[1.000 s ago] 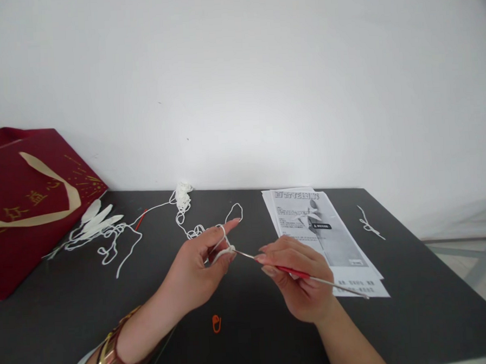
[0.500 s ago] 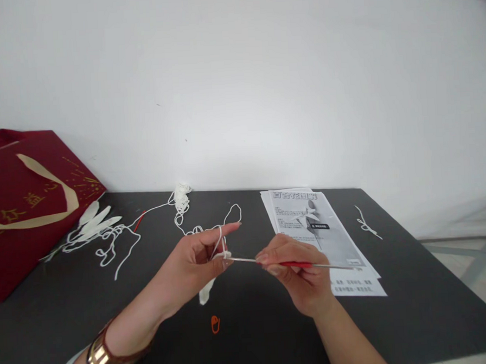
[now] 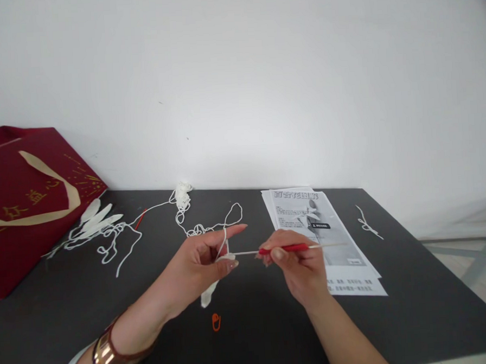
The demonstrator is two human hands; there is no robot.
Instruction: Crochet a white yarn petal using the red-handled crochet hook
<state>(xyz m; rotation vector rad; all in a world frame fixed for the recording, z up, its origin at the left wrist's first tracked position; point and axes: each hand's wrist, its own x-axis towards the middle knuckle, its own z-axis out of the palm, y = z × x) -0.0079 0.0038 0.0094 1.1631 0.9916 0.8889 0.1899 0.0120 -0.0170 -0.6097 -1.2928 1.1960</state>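
Note:
My left hand (image 3: pixel 204 257) pinches a small white crochet piece (image 3: pixel 207 297) between thumb and fingers, and its narrow end hangs below the palm. White yarn (image 3: pixel 226 234) loops over the stretched index finger and runs back to the table. In my right hand (image 3: pixel 298 263) is a crochet hook (image 3: pixel 289 248) with a red grip and thin metal ends, held almost level. The hook's left end reaches the stitches by my left thumb, where its tip is hidden. An orange stitch marker (image 3: pixel 216 322) lies on the table below my hands.
A dark red gift bag (image 3: pixel 34 176) stands at the left. Near it lie several white crocheted petals (image 3: pixel 100 222) with loose tails and a thin red stick (image 3: pixel 140 219). A yarn bundle (image 3: pixel 182 196) is by the wall, printed sheets (image 3: pixel 339 236) at right, then a knotted yarn scrap (image 3: pixel 367 225).
The hook has turned from sloping down rightward to nearly level, its right end now higher. My right hand has risen slightly; my left hand keeps its hold on the crochet piece.

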